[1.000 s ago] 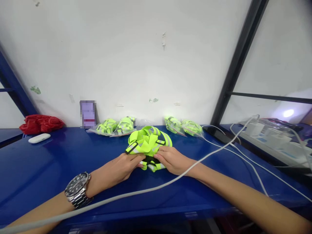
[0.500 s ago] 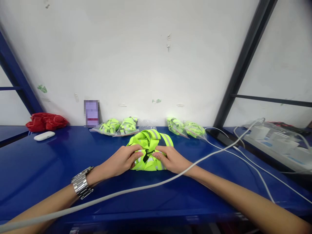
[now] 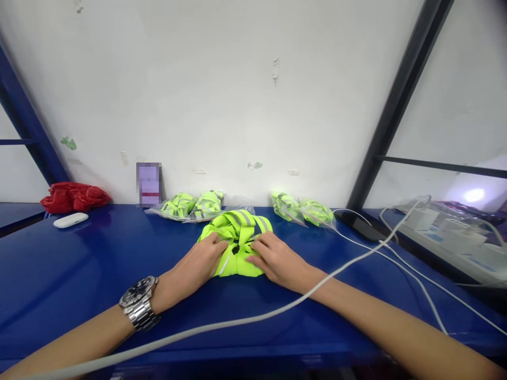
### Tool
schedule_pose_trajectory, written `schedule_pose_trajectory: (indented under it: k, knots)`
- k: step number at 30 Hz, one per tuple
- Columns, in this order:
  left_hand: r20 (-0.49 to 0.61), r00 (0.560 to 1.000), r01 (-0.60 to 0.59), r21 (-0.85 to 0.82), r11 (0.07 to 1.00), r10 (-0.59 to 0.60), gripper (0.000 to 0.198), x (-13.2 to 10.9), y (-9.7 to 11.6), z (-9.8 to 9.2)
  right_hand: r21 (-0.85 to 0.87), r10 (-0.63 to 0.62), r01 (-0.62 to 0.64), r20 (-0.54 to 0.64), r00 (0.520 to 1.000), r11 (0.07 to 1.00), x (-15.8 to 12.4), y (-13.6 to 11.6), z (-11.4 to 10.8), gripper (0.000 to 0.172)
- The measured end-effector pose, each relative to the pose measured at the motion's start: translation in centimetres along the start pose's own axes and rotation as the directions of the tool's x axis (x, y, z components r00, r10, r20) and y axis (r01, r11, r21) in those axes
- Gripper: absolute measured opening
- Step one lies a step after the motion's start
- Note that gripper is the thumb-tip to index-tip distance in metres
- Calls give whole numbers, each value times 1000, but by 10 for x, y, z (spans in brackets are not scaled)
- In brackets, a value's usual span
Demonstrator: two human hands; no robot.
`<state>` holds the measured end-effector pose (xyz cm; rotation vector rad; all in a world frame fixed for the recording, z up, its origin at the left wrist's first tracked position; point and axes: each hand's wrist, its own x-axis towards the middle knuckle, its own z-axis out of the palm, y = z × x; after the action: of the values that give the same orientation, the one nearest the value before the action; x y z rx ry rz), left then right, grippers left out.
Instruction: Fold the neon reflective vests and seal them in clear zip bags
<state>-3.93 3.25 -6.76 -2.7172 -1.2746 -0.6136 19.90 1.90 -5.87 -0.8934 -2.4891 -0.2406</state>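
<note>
Head view: on blue tabletop (image 3: 103, 256), your left hand (image 3: 203, 261) has its grip pinched on neon-yellow reflective vest (image 3: 240, 265); right hand (image 3: 280, 263) touches it, can't tell if clamped.

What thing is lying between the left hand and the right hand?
In the head view, a crumpled neon-yellow fabric bundle lies between the left hand and the right hand, on the blue table; both hands touch it.

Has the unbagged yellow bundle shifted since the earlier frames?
Yes, to the left. Against the small green mark on the wall, the yellow bundle now sits farther left than in both earlier pictures.
</note>
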Motion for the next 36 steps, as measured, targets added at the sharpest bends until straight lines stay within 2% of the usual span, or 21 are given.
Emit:
schedule_pose_trajectory:
  k: [2, 7, 12, 17, 20, 22, 24, 26, 28, 32, 36]
  knots:
    - [27, 1000, -1, 3, 1000, 1, 30, -2, 1, -5, 3, -108, 108, 31, 994, 994, -2, 1, -3, 39]
    - [103, 994, 50, -137, 989, -36, 34, -15, 17, -27, -3, -174, 175, 79, 982, 985, -3, 7, -7, 51]
    - [161, 981, -117, 26, 993, 111, 48, -24, 22, -27, -30, -212, 219, 145, 966, 975, -2, 3, -11, 45]
    - [156, 977, -175, 204, 963, 145, 46, -23, 23, -17, -111, -191, 214, 185, 964, 971, 0, -3, -14, 36]
    - [79, 987, -156, 365, 918, 137, 42, -25, 32, -14, -149, -109, 134, 168, 980, 980, -2, -6, -15, 41]
    - [-35, 995, -67, 473, 878, 95, 40, -26, 39, -12, -196, -48, 74, 136, 990, 978, -5, -8, -15, 46]
    - [-155, 988, 71, 525, 848, 14, 41, -28, 44, -9, -202, 20, 1, 101, 995, 979, -8, -8, -14, 51]
    - [-216, 974, 172, 499, 850, -70, 44, -29, 44, -4, -142, 94, -79, 103, 990, 987, -10, -7, -14, 55]
    - [-205, 973, 182, 421, 889, -102, 47, -29, 39, 1, -29, 122, -119, 163, 979, 992, -10, -4, -13, 54]
    - [-87, 995, 68, 202, 977, -51, 47, -31, 23, 2, 146, 70, -109, 251, 965, 983, -6, 0, -11, 47]
    - [25, 1000, 5, 47, 999, -6, 51, -29, 10, -7, 116, 43, -71, 230, 972, 991, -5, 0, -5, 45]
